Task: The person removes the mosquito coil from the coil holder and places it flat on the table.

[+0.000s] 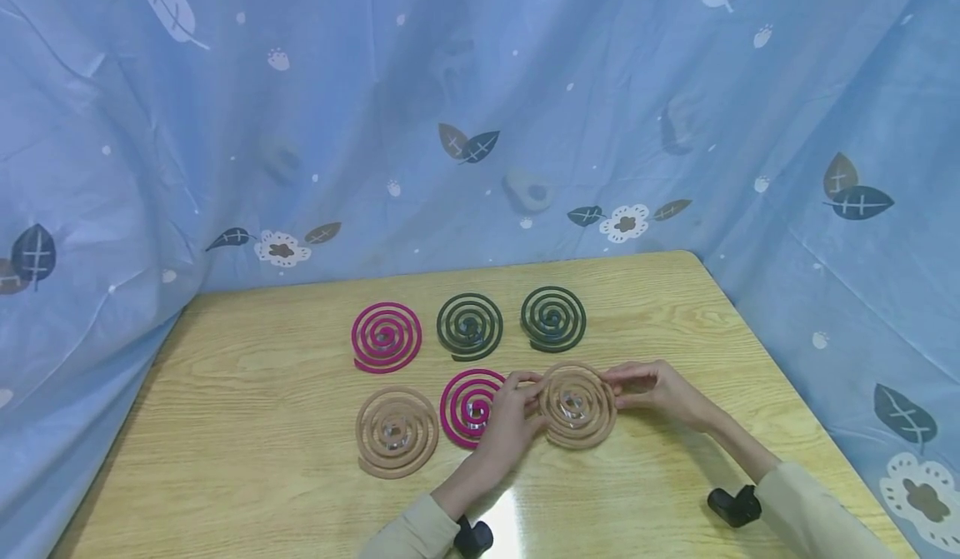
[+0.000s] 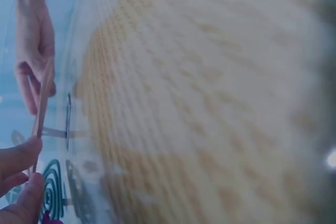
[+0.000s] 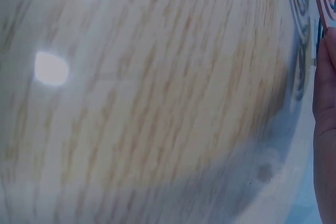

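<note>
tan coil [image 1: 556, 419] is held between both hands, right of center in the near row, over the wood-grain table [image 1: 247, 476]. its left edge is pinched between thumb and fingers of the left hand [image 1: 506, 427]; its right edge is pinched by thumb and fingers of the right hand [image 1: 663, 391]. whether the table is touched by the coil cannot be told. in the left wrist view the coil is seen edge-on, gripped from both ends; in the right wrist view it is mostly cut off by the frame.

near magenta coil [image 1: 448, 409] is partly covered by the left hand, just left of the held coil. second tan coil [image 1: 367, 432] is placed left of that. in the far row, far magenta coil [image 1: 363, 336] is set at the left, left green coil [image 1: 448, 326] in the middle, right green coil [image 1: 532, 318] at the right, all apart.

light sleeves [image 1: 813, 505] are worn on both arms, with black devices [image 1: 738, 506] seen at the wrists. table is backed by a blue leaf-print curtain [image 1: 337, 92].
</note>
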A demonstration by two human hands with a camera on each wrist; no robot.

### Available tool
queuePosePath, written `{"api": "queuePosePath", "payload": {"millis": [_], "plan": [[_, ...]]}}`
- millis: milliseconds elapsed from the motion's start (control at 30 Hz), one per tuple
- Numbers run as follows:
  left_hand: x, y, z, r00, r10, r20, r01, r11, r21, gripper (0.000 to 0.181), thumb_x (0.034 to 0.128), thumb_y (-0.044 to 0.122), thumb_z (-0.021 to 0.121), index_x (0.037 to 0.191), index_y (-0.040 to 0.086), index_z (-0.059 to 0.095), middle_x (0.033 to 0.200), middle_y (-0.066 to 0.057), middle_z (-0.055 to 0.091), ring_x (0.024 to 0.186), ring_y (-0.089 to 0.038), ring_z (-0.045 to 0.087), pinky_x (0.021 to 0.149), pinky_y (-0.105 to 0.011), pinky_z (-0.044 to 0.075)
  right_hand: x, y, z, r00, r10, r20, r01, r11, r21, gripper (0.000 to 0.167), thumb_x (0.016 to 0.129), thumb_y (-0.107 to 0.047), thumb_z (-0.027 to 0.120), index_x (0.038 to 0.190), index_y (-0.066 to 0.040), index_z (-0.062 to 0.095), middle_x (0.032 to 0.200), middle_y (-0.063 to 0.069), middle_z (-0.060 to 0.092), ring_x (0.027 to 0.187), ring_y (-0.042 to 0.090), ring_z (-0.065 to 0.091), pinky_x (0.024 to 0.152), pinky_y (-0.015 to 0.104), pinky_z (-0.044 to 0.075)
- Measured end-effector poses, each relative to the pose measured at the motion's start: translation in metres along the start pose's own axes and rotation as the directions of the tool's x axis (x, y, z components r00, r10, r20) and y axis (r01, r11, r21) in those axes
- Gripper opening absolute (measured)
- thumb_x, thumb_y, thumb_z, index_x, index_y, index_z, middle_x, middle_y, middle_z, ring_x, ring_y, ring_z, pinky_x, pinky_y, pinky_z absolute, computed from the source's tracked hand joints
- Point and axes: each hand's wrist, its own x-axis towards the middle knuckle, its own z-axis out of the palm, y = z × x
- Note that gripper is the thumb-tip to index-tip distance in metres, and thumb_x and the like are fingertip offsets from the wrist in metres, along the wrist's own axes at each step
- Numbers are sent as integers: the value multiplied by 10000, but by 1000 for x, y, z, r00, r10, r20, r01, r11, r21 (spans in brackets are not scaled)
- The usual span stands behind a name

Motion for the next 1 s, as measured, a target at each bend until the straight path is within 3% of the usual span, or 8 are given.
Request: {"api": "queuePosePath", "payload": {"millis": [400, 767, 1000], "plan": [[1, 1, -5, 1000, -28, 8, 29, 992, -120, 546, 717, -100, 743, 1225, -129, 545, 1255, -190, 497, 1056, -281, 632, 890, -145, 501, -3, -2, -2, 1000, -1, -26, 2, 1000, 28, 426, 792, -81, 761, 1177, 55, 640, 1200, 233, 615, 1057, 11, 587, 915, 171, 504], [0, 5, -6, 1000, 1, -10, -2, 996, -90, 523, 699, -56, 779, 1182, -120, 590, 1049, -112, 511, 1007, -253, 643, 868, -142, 514, -9, -10, -4, 1000, 17, -12, -16, 995, 97, 417, 806, -45, 740, 1186, 78, 620, 1146, 100, 648, 976, 104, 640, 851, 268, 570], [0, 6, -6, 1000, -3, -10, 2, 995, -103, 503, 695, -46, 791, 1162, -106, 614, 981, -90, 505, 955, -236, 639, 842, -152, 534, -13, -14, -6, 1000, 27, -13, -25, 994, 107, 418, 807, -54, 742, 1188, 69, 622, 1121, 99, 640, 977, 110, 635, 846, 257, 570]]}}
